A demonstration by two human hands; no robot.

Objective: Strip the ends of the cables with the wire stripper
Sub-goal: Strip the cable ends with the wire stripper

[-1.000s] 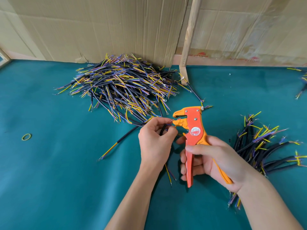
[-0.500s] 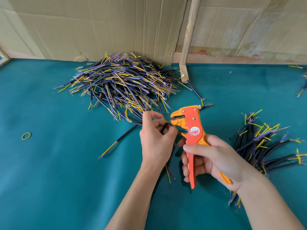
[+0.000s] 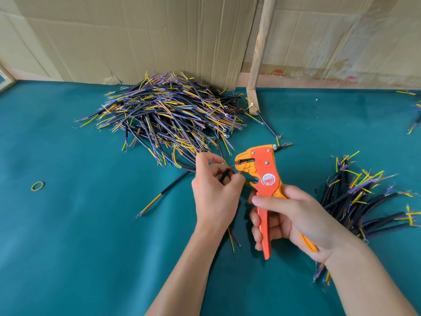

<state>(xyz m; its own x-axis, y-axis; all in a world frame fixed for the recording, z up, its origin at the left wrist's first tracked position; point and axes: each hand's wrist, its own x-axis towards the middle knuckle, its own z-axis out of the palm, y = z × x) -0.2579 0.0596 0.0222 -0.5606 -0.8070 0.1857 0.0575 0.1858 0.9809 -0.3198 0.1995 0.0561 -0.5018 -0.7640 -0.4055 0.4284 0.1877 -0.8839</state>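
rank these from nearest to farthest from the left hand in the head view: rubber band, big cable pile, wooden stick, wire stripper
1. Wire stripper: just right of the left hand, its nose at the wire that hand pinches.
2. Big cable pile: behind the hand, against the cardboard.
3. Wooden stick: farther back and to the right, leaning on the wall.
4. Rubber band: far out to the left on the green mat.

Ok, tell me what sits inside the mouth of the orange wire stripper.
A thin wire end of the cable pinched by the left hand enters the wire stripper mouth. How deep it goes is hidden by the tool's head. The right hand grips the handles.
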